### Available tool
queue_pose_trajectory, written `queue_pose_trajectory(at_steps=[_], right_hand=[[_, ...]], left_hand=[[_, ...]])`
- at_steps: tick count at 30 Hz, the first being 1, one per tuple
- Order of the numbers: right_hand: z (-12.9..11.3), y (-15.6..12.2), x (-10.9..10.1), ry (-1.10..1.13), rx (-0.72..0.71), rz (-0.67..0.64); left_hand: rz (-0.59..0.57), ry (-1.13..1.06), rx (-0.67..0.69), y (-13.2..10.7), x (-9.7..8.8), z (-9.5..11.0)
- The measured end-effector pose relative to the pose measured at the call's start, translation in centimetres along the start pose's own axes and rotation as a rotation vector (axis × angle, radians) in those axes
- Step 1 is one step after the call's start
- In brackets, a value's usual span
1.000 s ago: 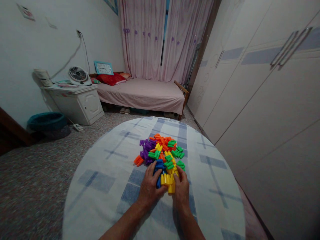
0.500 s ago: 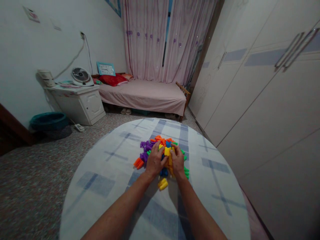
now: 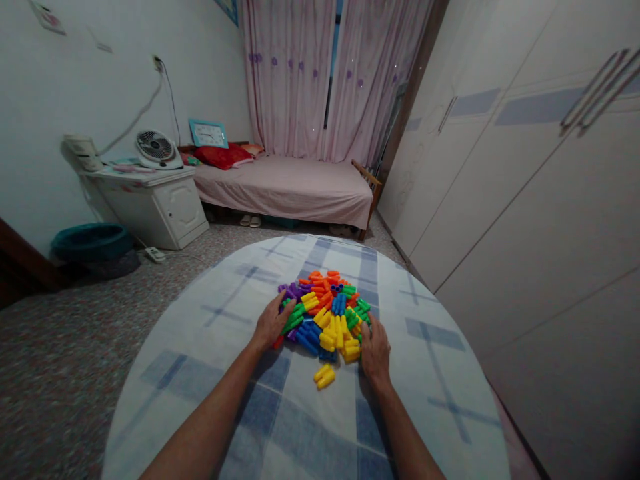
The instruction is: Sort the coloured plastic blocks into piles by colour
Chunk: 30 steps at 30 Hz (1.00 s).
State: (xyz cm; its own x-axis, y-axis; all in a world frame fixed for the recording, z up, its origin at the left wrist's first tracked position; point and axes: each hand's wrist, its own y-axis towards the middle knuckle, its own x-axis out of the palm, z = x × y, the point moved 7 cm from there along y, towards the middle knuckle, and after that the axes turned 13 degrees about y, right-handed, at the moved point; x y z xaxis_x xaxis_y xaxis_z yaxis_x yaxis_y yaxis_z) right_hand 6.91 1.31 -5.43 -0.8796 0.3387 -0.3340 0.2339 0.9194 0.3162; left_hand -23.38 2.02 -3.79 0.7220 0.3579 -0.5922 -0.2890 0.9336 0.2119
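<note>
A heap of plastic building pieces, shaped like joined tubes, lies on the table. Purple and orange pieces (image 3: 320,291) are at the back, blue pieces (image 3: 309,335) in the middle and yellow pieces (image 3: 340,332) toward the front. Against the heap's left side rests my left hand (image 3: 271,325), its fingers apart beside green pieces (image 3: 295,319). My right hand (image 3: 376,347) is open along the right side, fingertips close to green and yellow pieces. One yellow piece (image 3: 325,377) lies alone in front of the heap, between my forearms.
The oval table (image 3: 200,373) has a checked cloth. Beyond it stands a bed (image 3: 295,183) with a pink sheet. On the left are a white cabinet (image 3: 180,207) with a fan (image 3: 157,148) and a teal-lined bin (image 3: 93,241); a wardrobe (image 3: 525,220) lines the right.
My hands have moved apart from the middle of the heap to its left and right sides, uncovering the blue, yellow and green pieces. The view has shifted slightly.
</note>
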Motion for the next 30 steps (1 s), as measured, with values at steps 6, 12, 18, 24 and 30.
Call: queue_pose_trajectory(at_steps=[6,12,18,24,30], right_hand=[[-1.3,-0.6,1.1,0.198,-0.009,0.056],[-1.2,0.7,2.0,0.422,0.140,-0.028],[-5.6,1.9,5.5,0.459,0.062,-0.202],[-12.0,0.7,7.9,0.357,-0.175,-0.432],[-9.6,-1.4,0.5,0.171,-0.229,-0.379]], left_hand=[[0.008,-0.138,0.012,-1.8,2.8,2.6],[0.008,-0.230,-0.043,-2.1,4.5,3.9],[-0.039,-0.193,-0.050,-2.0,5.1,3.7],[-0.011,-0.129,-0.002,-1.8,3.6,2.7],[0.025,-0.120,-0.050,-3.5,-0.8,0.0]])
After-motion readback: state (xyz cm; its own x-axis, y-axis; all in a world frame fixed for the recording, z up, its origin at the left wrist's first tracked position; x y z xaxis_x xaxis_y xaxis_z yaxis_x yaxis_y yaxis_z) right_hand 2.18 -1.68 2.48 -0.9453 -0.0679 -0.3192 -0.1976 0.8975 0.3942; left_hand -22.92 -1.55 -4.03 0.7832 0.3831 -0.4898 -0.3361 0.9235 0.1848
